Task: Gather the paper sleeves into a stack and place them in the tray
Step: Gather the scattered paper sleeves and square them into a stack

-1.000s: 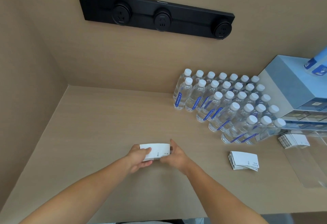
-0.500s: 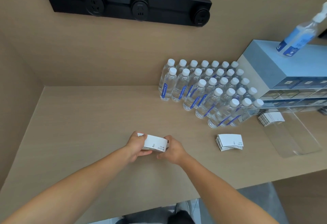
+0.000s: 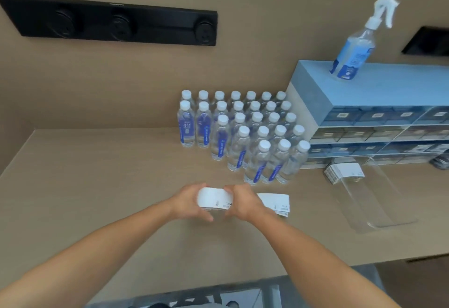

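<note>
Both hands work at the middle of the counter (image 3: 97, 186). The left hand (image 3: 188, 204) and the right hand (image 3: 239, 202) are closed on the opposite ends of one bundle of paper sleeves (image 3: 213, 198), fingers curled over the ends and the bundle pressed between the palms, just above the counter or resting on it; cannot tell which. Edges of the bundle look roughly squared, slight blur. A second pile of sleeves (image 3: 275, 203) lies flat on the counter just beside the right hand, partly hidden by that wrist. The clear tray (image 3: 379, 208) sits well apart to the right, in front of the drawer unit (image 3: 364, 123), with a third batch of sleeves (image 3: 345, 172) at its far end; the tray walls are transparent, so inside or just behind cannot be settled, though inside seems likely. Rows of water bottles (image 3: 243, 135) stand between the hands and the back wall, untouched. Judgement on progress: partway. One bundle gathered and in hand, not yet in the tray; the loose pile beside it remains to be collected. Remaining: merge or carry the bundle, set it in the tray, then the last pile.
</note>
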### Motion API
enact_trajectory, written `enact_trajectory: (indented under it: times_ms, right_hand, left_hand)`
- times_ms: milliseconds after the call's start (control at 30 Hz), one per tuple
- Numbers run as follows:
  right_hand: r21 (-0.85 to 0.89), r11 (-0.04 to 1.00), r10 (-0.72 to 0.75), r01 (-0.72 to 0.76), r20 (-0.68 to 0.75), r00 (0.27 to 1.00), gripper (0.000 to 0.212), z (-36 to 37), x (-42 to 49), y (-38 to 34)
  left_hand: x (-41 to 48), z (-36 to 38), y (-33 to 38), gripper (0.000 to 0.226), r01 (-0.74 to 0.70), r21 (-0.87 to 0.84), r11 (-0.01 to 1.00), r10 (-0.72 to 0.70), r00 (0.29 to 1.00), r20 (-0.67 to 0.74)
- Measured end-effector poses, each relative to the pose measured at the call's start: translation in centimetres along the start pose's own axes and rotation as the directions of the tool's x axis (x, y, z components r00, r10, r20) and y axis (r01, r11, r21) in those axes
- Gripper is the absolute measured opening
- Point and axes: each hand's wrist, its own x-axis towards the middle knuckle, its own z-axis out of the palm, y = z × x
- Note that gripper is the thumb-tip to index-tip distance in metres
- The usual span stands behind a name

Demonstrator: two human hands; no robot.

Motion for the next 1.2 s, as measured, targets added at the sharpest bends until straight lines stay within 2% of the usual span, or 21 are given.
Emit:
enact_trajectory:
  times_ms: [33,100,167,300,433,533,633,800,967,1200]
  right_hand:
    - [-0.007,1.0,-0.008,0.008,-0.001,1.0,0.038,-0.6,-0.4,1.2]
    - [-0.012,1.0,-0.012,0.011,-0.009,1.0,0.034,-1.7,-1.2,3.6]
    - [-0.024,1.0,-0.005,0.004,-0.026,1.0,0.033,-2.4,-1.8,5.5]
    - [-0.03,0.999,0.028,-0.03,-0.066,0.997,0.043,-2.9,-2.6,8.4]
    - [0.002,0.999,0.053,-0.053,-0.066,0.996,0.049,-3.1,-2.8,9.8]
    - [-0.043,0.996,0.073,-0.075,-0.059,0.996,0.047,-4.0,-2.8,10.8]
    - [-0.088,0.99,0.105,-0.109,-0.047,0.993,0.046,-5.5,-2.4,12.1]
    - [-0.136,0.98,0.145,-0.144,-0.006,0.989,0.056,-7.3,-1.7,13.5]
    - [-0.183,0.971,0.162,-0.152,0.037,0.986,0.051,-6.6,-1.0,15.1]
    - [-0.198,0.975,0.114,-0.104,0.037,0.993,0.054,-4.5,0.4,16.7]
  left_hand:
    - [0.3,0.6,1.1,0.066,-0.026,0.198,0.98,0.031,0.999,-0.022]
    - [1.1,2.1,3.1,0.057,-0.033,0.37,0.929,0.061,0.996,-0.064]
    - [1.8,3.6,4.8,0.053,-0.023,0.404,0.914,0.062,0.995,-0.084]
    - [2.9,5.8,7.4,0.058,-0.011,0.447,0.894,0.043,0.997,-0.061]
    - [3.9,6.5,9.1,0.048,-0.003,0.51,0.86,0.021,0.999,-0.029]
    - [5.0,7.1,10.4,0.046,-0.042,0.569,0.821,0.045,0.999,0.009]
    - [6.4,7.3,11.7,0.048,-0.075,0.567,0.82,0.074,0.997,0.025]
    - [8.6,8.4,12.6,0.058,-0.099,0.57,0.816,0.093,0.995,0.04]
    - [10.3,10.4,11.9,0.06,-0.107,0.555,0.825,0.084,0.994,0.067]
    - [11.3,11.6,11.0,0.06,-0.038,0.512,0.858,0.023,0.999,0.035]
